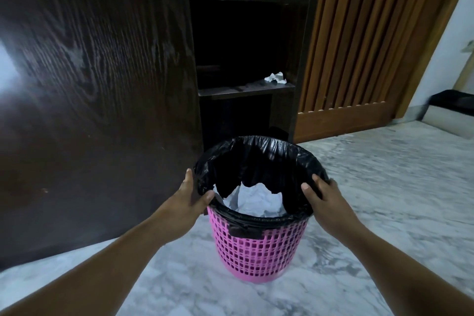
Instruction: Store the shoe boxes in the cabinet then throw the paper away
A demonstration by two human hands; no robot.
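I see both of my hands on a pink mesh bin [256,251] that stands on the marble floor [372,187] right in front of me. My left hand [191,201] grips the left side of the rim, thumb hooked over the black liner bag [259,159] and fingers down the outside. My right hand [324,199] grips the right side the same way, thumb on top of the liner and fingers curled over the edge. Inside the bin lies crumpled white paper [254,200], partly covered by a fold of the liner. Just behind the bin stands the dark wooden cabinet [246,46] with its door [97,84] swung open on the left. On 1 of its shelves sits a small crumpled paper scrap [276,77], near the right wall. To the right of the cabinet is a slatted wooden door [359,46].
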